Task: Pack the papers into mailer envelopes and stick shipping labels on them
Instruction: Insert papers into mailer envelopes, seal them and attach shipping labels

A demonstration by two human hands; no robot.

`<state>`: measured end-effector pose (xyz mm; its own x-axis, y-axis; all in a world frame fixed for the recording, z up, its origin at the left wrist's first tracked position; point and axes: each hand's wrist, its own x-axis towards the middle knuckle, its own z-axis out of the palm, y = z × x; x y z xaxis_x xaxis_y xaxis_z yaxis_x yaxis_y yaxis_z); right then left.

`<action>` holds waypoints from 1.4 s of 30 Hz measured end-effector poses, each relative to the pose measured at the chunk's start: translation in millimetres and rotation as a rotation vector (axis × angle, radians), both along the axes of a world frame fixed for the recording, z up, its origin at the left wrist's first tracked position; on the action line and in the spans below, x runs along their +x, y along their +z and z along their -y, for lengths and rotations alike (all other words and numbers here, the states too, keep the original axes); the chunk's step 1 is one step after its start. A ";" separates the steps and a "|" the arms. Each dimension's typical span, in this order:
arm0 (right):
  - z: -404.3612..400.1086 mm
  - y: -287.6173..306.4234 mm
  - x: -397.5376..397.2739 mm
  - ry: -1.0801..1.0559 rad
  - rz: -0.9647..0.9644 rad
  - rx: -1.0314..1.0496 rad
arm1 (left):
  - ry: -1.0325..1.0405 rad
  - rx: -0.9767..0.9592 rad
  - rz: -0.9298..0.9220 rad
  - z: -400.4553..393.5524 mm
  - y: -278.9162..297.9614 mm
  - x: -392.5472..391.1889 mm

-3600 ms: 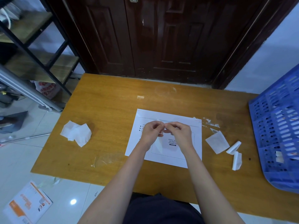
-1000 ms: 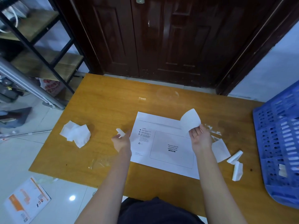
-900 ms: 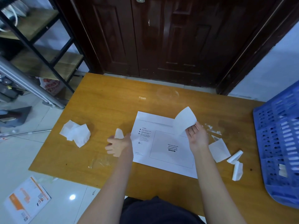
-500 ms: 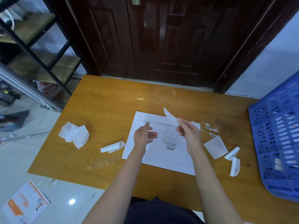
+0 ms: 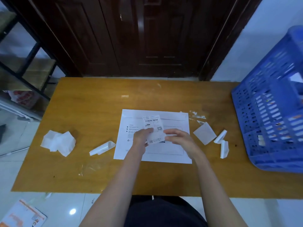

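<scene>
Hands over flat white mailer envelope [image 5: 173, 154] lying mid-bench on the orange-brown wooden bench [image 5: 91, 108]. Left hand [image 5: 141, 136] and right hand [image 5: 179, 138] each pinch a side edge of small white shipping label [image 5: 154, 126], barcode and QR code facing up, held just above envelope's printed box. Rolled white backing strip [image 5: 102, 148] left of envelope, crumpled white paper [image 5: 58, 142] further left. Blue plastic crate [image 5: 270, 112] at right edge.

White mailer envelope [image 5: 173, 141] flat at table [image 5: 98, 174] centre, left hand [image 5: 142, 136] and right hand [image 5: 179, 139] holding printed shipping label [image 5: 154, 126] above it, blue crate [image 5: 268, 115] at 3 o'clock, crumpled paper [image 5: 58, 142] at 9 o'clock.
</scene>
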<state>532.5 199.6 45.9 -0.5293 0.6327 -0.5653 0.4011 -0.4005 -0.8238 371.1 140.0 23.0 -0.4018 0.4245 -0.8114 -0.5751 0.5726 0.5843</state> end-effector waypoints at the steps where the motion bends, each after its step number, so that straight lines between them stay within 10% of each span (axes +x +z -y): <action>1: 1.9 -2.8 1.2 0.002 -0.019 -0.053 | -0.018 -0.012 -0.018 0.1 -2.4 2.2; 11: 6.6 -29.4 -6.2 -0.287 0.227 -0.039 | -0.252 -0.034 -0.045 8.1 -12.0 20.6; 24: 7.3 -62.3 -9.8 -0.343 0.359 0.026 | -0.752 -0.219 -0.738 -0.6 -30.6 15.9; 32: 2.6 -74.4 -10.9 -0.436 0.379 0.056 | -0.632 -0.137 -0.450 -11.4 -46.1 7.4; 42: -3.7 -73.2 -17.0 -0.463 0.451 0.009 | -0.700 -0.283 -0.548 -17.5 -48.2 4.3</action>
